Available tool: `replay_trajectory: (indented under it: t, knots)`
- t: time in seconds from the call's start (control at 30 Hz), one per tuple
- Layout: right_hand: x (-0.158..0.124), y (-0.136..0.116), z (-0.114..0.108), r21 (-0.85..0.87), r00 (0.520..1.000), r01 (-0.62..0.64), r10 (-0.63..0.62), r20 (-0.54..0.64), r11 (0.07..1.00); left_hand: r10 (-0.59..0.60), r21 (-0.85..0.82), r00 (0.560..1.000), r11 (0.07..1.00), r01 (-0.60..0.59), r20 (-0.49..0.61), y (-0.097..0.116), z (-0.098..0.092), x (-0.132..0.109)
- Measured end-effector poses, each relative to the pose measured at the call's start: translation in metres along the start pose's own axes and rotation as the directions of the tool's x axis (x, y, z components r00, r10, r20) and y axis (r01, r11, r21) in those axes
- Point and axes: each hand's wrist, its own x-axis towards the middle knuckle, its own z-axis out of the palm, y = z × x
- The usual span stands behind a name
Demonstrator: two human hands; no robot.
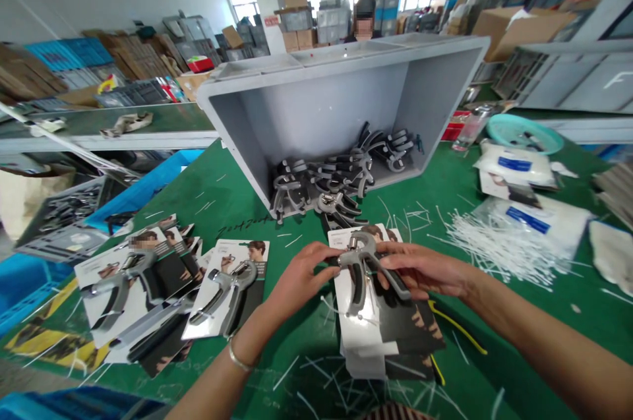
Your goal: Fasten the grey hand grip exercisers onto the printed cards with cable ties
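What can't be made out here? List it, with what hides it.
In the head view:
Yellow curved pieces: inner ends covered by the cards.
Right hand: fingers partly behind the gray grip tool.
Card print: too small and blurred.
Co-worker: lower body behind the gray crate.
Blue crate, bottom left: cut off by the picture's edge.

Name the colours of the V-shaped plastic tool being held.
The tool is grey and black, as the head view shows.
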Motion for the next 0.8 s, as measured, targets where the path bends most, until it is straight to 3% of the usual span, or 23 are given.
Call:
replay_trajectory:
  t: [0.1, 0.13, 0.2, 0.27, 0.4, 0.53, 0.7, 0.8]
  knots:
    - [-0.017, 0.011, 0.006, -0.346, 0.975, -0.010, -0.067, -0.212, 0.938, 0.019, 0.028, 0.999, 0.999, -0.021, 0.048, 0.006, 0.006, -0.010]
    - [-0.023, 0.017, 0.007, -0.508, 0.939, -0.041, -0.140, -0.313, 0.860, 0.027, 0.034, 0.997, 0.999, -0.029, 0.067, 0.008, 0.007, -0.013]
    - [-0.034, 0.028, 0.011, -0.755, 0.821, -0.150, -0.345, -0.454, 0.638, 0.030, 0.038, 0.994, 0.999, -0.034, 0.107, 0.011, 0.005, -0.016]
    - [-0.043, 0.038, 0.016, -0.869, 0.732, -0.201, -0.521, -0.440, 0.452, 0.022, 0.032, 0.993, 0.999, -0.026, 0.116, 0.014, 0.002, -0.013]
    - [-0.047, 0.049, 0.034, -0.964, 0.744, -0.004, -0.643, -0.181, 0.267, 0.014, 0.018, 1.000, 1.000, -0.014, -0.017, 0.018, 0.001, 0.011]
    - [-0.030, 0.048, 0.047, -0.973, 0.760, 0.096, -0.646, -0.064, 0.210, -0.014, -0.039, 0.999, 0.999, 0.012, -0.042, 0.020, 0.017, 0.037]
    - [-0.006, 0.048, 0.034, -0.945, 0.660, 0.170, -0.744, -0.101, 0.279, -0.028, -0.192, 0.999, 0.981, 0.023, -0.021, 0.025, 0.029, 0.036]
    - [0.001, 0.047, 0.024, -0.915, 0.648, 0.208, -0.749, -0.136, 0.347, 0.015, -0.191, 0.999, 0.981, -0.021, -0.033, 0.029, 0.032, 0.030]
